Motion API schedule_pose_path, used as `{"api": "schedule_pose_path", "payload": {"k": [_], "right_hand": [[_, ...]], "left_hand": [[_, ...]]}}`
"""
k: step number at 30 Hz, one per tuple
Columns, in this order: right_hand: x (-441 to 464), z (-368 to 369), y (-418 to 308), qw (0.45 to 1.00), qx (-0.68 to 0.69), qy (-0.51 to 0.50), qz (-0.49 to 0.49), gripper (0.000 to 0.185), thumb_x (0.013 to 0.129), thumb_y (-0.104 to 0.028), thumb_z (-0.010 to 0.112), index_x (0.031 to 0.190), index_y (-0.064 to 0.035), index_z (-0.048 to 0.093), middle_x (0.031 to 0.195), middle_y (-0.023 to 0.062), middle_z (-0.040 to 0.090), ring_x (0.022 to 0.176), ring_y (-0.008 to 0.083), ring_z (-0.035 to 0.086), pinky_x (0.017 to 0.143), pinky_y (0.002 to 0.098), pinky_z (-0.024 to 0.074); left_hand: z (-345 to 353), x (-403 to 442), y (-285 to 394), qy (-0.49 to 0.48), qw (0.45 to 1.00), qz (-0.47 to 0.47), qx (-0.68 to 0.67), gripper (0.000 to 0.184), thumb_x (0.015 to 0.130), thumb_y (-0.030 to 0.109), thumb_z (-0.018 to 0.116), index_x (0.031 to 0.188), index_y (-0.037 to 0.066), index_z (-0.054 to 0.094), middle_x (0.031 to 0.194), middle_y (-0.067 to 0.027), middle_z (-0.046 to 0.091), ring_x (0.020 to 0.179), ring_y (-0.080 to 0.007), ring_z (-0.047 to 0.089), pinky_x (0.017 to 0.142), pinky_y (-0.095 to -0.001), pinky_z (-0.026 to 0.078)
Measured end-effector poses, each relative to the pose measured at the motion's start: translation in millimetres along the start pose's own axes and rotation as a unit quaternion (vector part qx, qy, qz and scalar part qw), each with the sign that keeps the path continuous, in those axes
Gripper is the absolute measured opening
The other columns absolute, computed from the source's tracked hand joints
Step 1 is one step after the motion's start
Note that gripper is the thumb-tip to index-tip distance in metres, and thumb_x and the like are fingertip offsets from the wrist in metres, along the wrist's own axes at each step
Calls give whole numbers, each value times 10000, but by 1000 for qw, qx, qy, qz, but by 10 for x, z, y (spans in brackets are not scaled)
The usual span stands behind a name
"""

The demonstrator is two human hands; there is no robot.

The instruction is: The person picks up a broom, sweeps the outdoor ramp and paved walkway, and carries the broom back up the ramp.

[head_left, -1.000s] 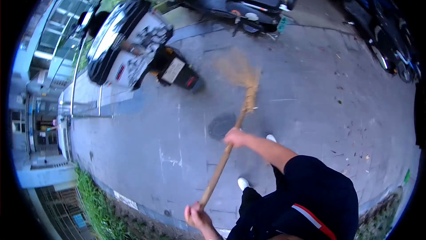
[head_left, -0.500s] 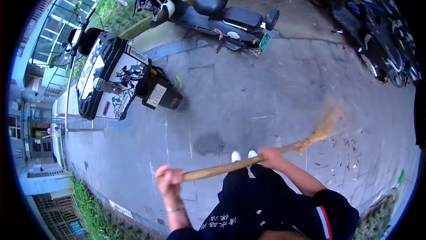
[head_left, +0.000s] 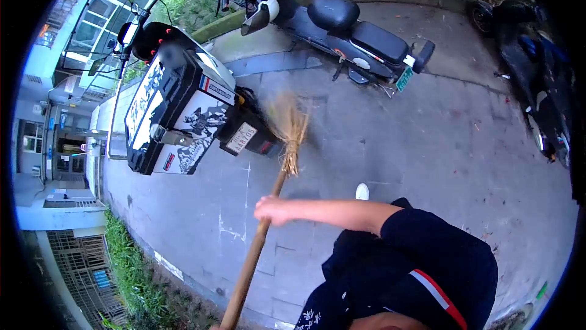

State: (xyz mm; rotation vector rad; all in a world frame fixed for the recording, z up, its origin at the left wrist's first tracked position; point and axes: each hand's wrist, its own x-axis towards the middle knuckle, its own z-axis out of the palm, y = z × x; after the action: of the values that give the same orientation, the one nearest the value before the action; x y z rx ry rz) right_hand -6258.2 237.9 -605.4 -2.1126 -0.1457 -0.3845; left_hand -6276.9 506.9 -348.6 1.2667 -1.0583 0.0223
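Sweeping stroke, apparently under way: the right hand was wrapped round the broom, bristles ahead of it near the scooter; left hand's grip indiscernible. Further strokes called for clearance.

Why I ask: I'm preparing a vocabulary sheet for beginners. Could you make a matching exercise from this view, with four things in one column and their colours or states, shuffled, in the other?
Things
1. Right hand
2. Broom head
3. Shoe in view
4. Number plate near the black seat

Colours or states
A. White
B. Green
C. Closed around the wooden handle
D. Straw-coloured

Right pairs: 1-C, 2-D, 3-A, 4-B
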Motion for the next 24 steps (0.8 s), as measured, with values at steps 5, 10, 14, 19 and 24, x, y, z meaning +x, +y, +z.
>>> {"api": "schedule_pose_path", "payload": {"k": [5, 10, 14, 19, 24], "right_hand": [[-492, -171, 1260, 981, -147, -78, 97, 164, 545, -125, 616, 692, -134, 544, 750, 40, 551, 817, 240, 524, 736, 402, 396], [-1502, -601, 714, 974, -99, 7, 204, 172, 552, -75, 573, 709, -137, 539, 720, 37, 540, 820, 234, 511, 698, 400, 389], [-3032, -1016, 572, 920, -123, 32, 372, 159, 544, -130, 587, 699, -127, 549, 707, 43, 549, 738, 255, 542, 626, 409, 398], [-4692, -1676, 158, 839, -62, 62, 536, 204, 556, -117, 560, 760, -128, 570, 756, 69, 578, 791, 258, 551, 657, 412, 405], [-4864, -2302, -280, 852, -98, 166, 486, 150, 565, -108, 555, 713, -123, 533, 737, 70, 533, 746, 289, 538, 592, 417, 410]], "left_hand": [[1463, -329, -982, 135, 965, -149, 169, 162, 710, 60, 510, 819, -56, 540, 748, -124, 541, 680, -204, 519, 617, -308, 448], [1275, -59, -701, 140, 954, -252, 82, 307, 746, 125, 497, 1008, -32, 458, 689, -47, 460, 591, -131, 446, 611, -285, 430], [2208, 78, -1081, -41, 963, -246, 102, 314, 742, 133, 492, 995, -49, 451, 594, -28, 427, 536, -110, 411, 577, -284, 433], [3930, 1, -1394, -147, 857, -460, -181, 311, 737, 97, 505, 1027, -13, 477, 658, -47, 447, 566, -124, 418, 619, -325, 424], [4094, 255, -1119, -112, 877, -360, -297, 291, 735, 123, 505, 1007, 24, 471, 593, -36, 436, 535, -108, 433, 588, -315, 435]]}}
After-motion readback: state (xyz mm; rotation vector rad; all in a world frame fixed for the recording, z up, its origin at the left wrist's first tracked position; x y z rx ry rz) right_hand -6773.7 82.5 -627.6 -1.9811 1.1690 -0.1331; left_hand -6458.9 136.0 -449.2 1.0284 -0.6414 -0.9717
